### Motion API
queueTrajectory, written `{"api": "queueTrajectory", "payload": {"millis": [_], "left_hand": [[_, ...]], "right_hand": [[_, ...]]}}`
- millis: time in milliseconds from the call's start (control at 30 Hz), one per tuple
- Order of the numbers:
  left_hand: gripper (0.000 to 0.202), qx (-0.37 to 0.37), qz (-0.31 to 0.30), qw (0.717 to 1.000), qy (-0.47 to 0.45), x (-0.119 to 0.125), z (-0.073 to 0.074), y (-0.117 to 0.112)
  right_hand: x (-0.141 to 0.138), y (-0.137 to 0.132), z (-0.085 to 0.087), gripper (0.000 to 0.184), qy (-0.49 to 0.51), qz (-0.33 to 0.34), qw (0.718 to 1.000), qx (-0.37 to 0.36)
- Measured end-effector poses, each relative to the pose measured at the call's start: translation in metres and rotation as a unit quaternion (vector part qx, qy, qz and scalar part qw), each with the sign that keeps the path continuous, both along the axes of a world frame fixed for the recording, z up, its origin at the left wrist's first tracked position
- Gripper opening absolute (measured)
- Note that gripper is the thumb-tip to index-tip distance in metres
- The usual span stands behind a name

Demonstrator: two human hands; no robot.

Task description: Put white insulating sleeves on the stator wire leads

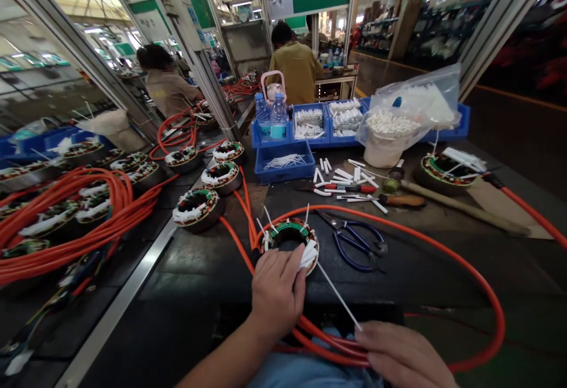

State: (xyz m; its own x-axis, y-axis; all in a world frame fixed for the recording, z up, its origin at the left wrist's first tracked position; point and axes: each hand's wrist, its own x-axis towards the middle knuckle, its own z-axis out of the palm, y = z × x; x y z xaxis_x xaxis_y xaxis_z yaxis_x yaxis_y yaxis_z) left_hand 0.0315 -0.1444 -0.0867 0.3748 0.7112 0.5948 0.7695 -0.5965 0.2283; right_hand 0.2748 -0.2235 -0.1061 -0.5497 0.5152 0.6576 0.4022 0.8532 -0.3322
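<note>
A ring-shaped motor stator with a green circuit board sits on the dark bench in front of me, several white cable tie ends sticking up from its rim. My left hand is closed on its near edge, fingers against a bundle of white sleeves. From that side a white cable tie runs out towards me, its free end pinched in my right hand. An orange cable leaves the stator and loops around to the right and below my hands. What lies under my left palm is hidden.
Blue-handled cutters lie right of the stator. Behind are loose white sleeves, a screwdriver, a wooden-handled hammer and a blue tray of cable ties. More stators and coiled orange cables stand left. People sit beyond.
</note>
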Motion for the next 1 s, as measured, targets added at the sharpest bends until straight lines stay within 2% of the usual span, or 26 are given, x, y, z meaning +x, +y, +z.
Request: {"api": "queueTrajectory", "payload": {"millis": [133, 233, 333, 467, 600, 667, 733, 800, 833, 900, 1000], "left_hand": [[0.038, 0.005, 0.000, 1.000, 0.015, -0.001, 0.001, 0.000], [0.038, 0.010, 0.004, 1.000, 0.028, -0.001, 0.002, 0.000], [0.038, 0.007, 0.009, 0.999, 0.043, -0.002, 0.003, 0.000], [0.038, 0.002, 0.014, 0.998, 0.065, -0.002, 0.005, 0.001], [0.034, 0.011, 0.036, 0.994, 0.100, 0.000, 0.006, 0.002], [0.036, 0.012, 0.045, 0.993, 0.107, 0.001, 0.007, 0.002], [0.044, 0.007, 0.040, 0.996, 0.076, 0.002, 0.007, 0.000], [0.057, -0.011, 0.035, 0.999, 0.010, 0.002, 0.007, -0.001], [0.060, -0.021, 0.034, 0.999, -0.021, 0.002, 0.007, -0.002], [0.053, -0.034, 0.026, 0.998, -0.053, 0.001, 0.007, -0.002], [0.034, -0.027, -0.003, 0.998, -0.049, 0.001, 0.009, -0.001]], "right_hand": [[0.000, -0.006, -0.007, 0.041, -0.026, 0.015, 1.000, -0.007], [-0.005, -0.002, 0.000, 0.036, -0.014, 0.020, 1.000, -0.008], [-0.011, 0.003, 0.008, 0.030, 0.029, 0.026, 0.999, 0.021], [-0.012, 0.005, 0.009, 0.026, 0.044, 0.024, 0.998, 0.046], [-0.020, 0.018, 0.001, 0.028, 0.021, 0.020, 1.000, 0.001], [-0.033, 0.035, -0.003, 0.032, 0.055, 0.019, 0.998, -0.037], [-0.051, 0.055, -0.004, 0.033, 0.114, 0.016, 0.986, -0.117], [-0.066, 0.073, -0.003, 0.027, 0.183, 0.001, 0.954, -0.237], [-0.072, 0.079, -0.001, 0.021, 0.224, -0.008, 0.926, -0.302], [-0.080, 0.087, 0.001, 0.012, 0.301, -0.025, 0.856, -0.420], [-0.081, 0.086, 0.003, 0.029, 0.383, -0.017, 0.762, -0.522]]}}
